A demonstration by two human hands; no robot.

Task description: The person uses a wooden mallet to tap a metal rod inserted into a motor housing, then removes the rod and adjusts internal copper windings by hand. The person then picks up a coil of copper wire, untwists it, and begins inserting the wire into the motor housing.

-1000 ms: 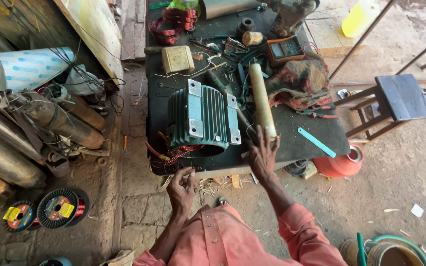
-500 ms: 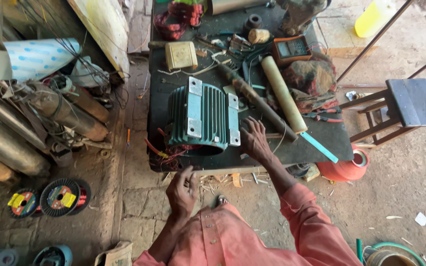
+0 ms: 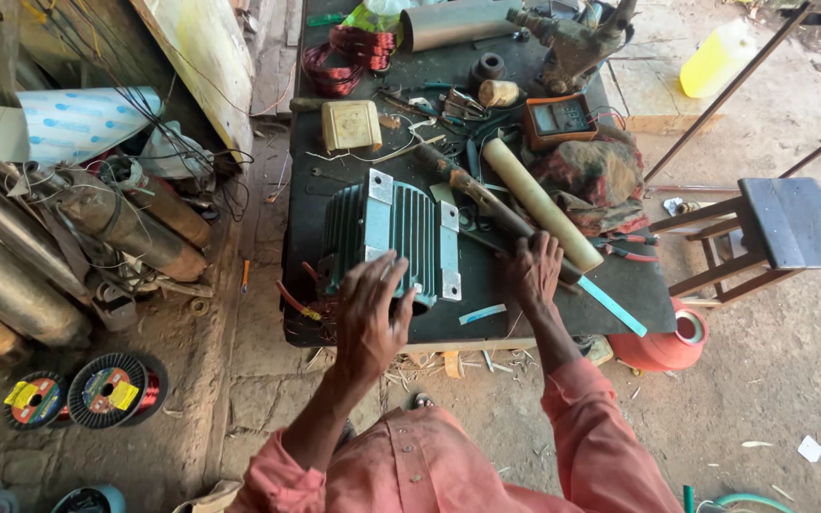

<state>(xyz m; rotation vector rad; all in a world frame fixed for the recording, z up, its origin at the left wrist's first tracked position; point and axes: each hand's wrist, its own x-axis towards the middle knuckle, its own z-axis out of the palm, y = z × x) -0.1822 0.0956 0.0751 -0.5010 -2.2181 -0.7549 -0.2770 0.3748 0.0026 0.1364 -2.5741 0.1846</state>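
Far left, a white roll [image 3: 68, 123] leans over grey pipes [image 3: 11, 275], and down on the floor sit two wire spools [image 3: 111, 389], one showing copper. On to the black bench [image 3: 639, 294]: the green motor [image 3: 387, 237] stands near its left end, ribbed, with grey mounting plates on top, red wires trailing from its near side. The left hand [image 3: 372, 313] is up over the motor's near edge, fingers spread and slightly curled, palm down; whether it actually touches the casing I cannot tell. Behind the motor, a beige box [image 3: 351, 124] and red wire coils [image 3: 334, 57]. Moving right, the right hand [image 3: 531, 271] lies on the bench just beside the motor, fingers loosely splayed over a dark bar [image 3: 472, 190] that runs diagonally away; a cream tube [image 3: 539, 199] lies alongside, touching the hand's right edge. A blue strip [image 3: 610, 304] lies near the edge. Farther back, an orange meter [image 3: 560, 118] and a crumpled rag [image 3: 596, 176]. Right of the bench, a wooden stool [image 3: 781, 228] and a yellow can [image 3: 719, 57].
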